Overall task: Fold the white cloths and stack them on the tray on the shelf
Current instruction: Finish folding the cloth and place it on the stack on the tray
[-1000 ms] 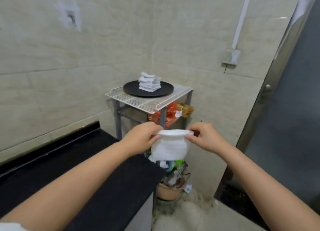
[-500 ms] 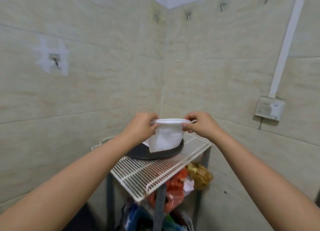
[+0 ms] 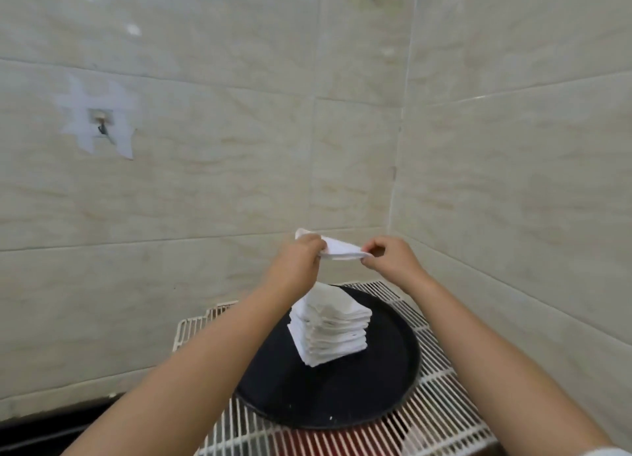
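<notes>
White wire-grid shelf (image 3: 441, 418) nearest, carrying a round black tray (image 3: 342, 401). On the tray, below both hands: a tall stack of folded white cloths (image 3: 330, 329), leaning slightly. Above it, left hand (image 3: 301, 260) and right hand (image 3: 390, 257) each pinch an end of a small folded white cloth (image 3: 342, 249), held flat. Cloth looks light and limp; corner grips suit it. Tiled walls stand close behind and right; open room is only above the stack.
</notes>
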